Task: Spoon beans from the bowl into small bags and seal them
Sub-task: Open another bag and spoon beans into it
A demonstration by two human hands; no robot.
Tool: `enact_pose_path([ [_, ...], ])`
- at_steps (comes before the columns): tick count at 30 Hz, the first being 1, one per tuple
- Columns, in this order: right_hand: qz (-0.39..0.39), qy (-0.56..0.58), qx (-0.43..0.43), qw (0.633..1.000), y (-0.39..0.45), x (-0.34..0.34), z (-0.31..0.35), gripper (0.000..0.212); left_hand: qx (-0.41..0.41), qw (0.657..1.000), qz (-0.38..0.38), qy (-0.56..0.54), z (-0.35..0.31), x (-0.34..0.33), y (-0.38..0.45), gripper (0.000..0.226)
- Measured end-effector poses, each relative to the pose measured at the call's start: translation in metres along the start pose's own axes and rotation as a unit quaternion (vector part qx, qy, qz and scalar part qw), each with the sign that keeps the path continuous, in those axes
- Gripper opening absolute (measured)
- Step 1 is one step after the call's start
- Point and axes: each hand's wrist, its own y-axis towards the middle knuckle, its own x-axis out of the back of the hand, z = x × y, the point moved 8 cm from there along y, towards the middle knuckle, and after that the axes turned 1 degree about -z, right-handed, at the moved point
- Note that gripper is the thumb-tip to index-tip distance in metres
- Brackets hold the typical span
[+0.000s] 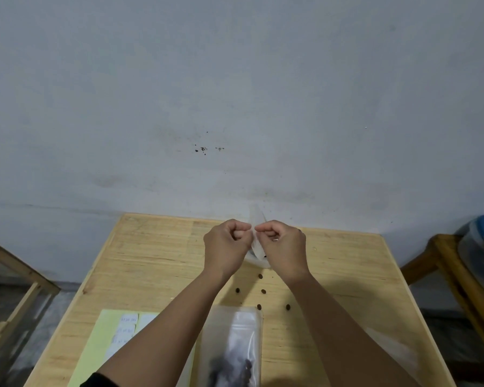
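Above table [157, 263], both fists pinching bag [255, 248]

A clear, colourless small bag [256, 241] is pinched between the left hand [226, 245] and the right hand [282, 247]. Beneath the grip, a pale yellow-tan table [157, 255] with fine wood grain is seen. Dark brown beans [260, 276] are scattered just below the grip. Nearer the viewer, a frosted translucent pouch [232, 344] with dark contents is shown. Lower left of the grip, a pale yellow-green sheet [101, 347] carrying white labels [127, 321] is shown. Behind the grip, a pale grey-blue wall [235, 93] flecked with black specks is seen.
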Motion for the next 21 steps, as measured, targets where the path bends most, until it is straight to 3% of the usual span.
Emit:
enact_pose_path([
  [5, -0.051, -0.069, -0.010, 0.996, 0.003, 0.011, -0.010, 0.023, -0.026, 0.995, -0.073, 0.062, -0.005, 0.021, -0.001, 0.010],
  [10, 0.066, -0.152, 0.055, 0.985, 0.006, -0.007, 0.002, 0.029, -0.075, 0.992, -0.038, 0.098, -0.010, 0.024, 0.000, 0.012],
  [13, 0.094, -0.146, 0.069, 0.982, 0.006, -0.011, 0.006, 0.031, -0.093, 0.991, 0.039, 0.085, -0.007, 0.018, -0.002, 0.019],
  [16, 0.100, -0.118, 0.060, 0.986, 0.004, -0.012, 0.008, 0.022, -0.133, 0.981, 0.134, 0.050, -0.007, 0.010, -0.005, 0.058],
  [19, 0.116, -0.072, 0.065, 0.989, -0.001, -0.014, 0.013, 0.016, -0.192, 0.950, 0.194, 0.152, -0.005, 0.005, -0.001, 0.114],
  [21, 0.129, -0.034, 0.053, 0.990, -0.005, -0.015, 0.015, 0.013, -0.202, 0.934, 0.228, 0.186, -0.001, 0.001, 0.000, 0.129],
])
